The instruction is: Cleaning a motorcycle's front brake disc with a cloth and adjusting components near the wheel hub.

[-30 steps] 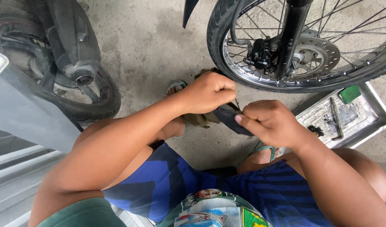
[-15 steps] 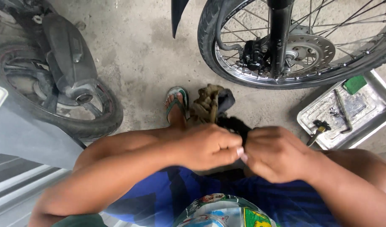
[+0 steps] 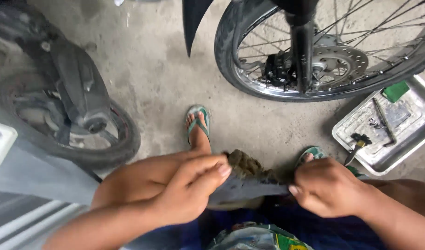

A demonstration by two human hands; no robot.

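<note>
Dark rubber strip (image 3: 249, 189) stretched flat between left hand (image 3: 189, 194) and right hand (image 3: 328, 187), both pinched shut on ends, above feet. Wheel (image 3: 323, 51) mounted nearby; tray (image 3: 421, 134) tools untouched.

This looks like a place where motorbikes get fixed. The floor (image 3: 161, 88) is bare grey concrete with dirty marks. A motorbike front wheel (image 3: 333, 51) with shiny spokes and a brake disc stands close by. Another bike's back wheel (image 3: 69, 120) is at the side. A metal tray (image 3: 407, 134) on the floor holds small tools.
</note>
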